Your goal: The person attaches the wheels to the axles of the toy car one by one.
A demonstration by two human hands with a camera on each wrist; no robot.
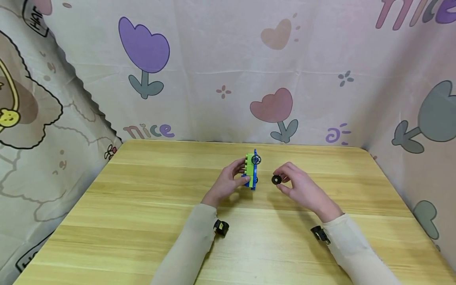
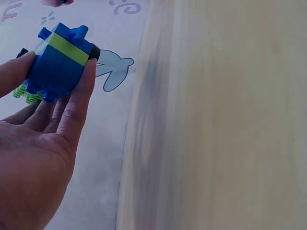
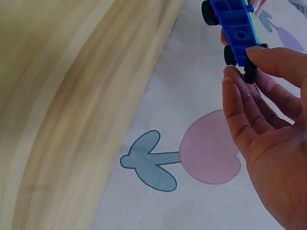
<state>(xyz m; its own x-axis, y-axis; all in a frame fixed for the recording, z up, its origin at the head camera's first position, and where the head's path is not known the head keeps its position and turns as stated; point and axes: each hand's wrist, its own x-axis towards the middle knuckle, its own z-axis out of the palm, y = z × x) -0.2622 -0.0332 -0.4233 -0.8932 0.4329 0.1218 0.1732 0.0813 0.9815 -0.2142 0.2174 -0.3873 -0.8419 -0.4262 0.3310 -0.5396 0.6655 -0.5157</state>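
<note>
Above the table, my left hand (image 1: 227, 182) holds a toy car (image 1: 251, 170) built of green and blue blocks, tipped on end with its studs toward the palm. In the left wrist view, thumb and fingers lie on opposite sides of the blue end (image 2: 57, 67). To the right of the car, my right hand (image 1: 304, 190) pinches a small black toy wheel (image 1: 276, 179) between thumb and fingers, apart from the car in the head view. The right wrist view shows the car's blue underside (image 3: 235, 28) with black wheels (image 3: 230, 55) on it, behind the pinched wheel (image 3: 250, 72).
Beneath both hands spreads a wood-grain table (image 1: 142, 237). A printed cloth (image 1: 213, 47) with flowers hangs behind its far edge and along the sides. Each wrist wears a small black camera, on the left sleeve (image 1: 221, 228) and the right sleeve (image 1: 320, 234).
</note>
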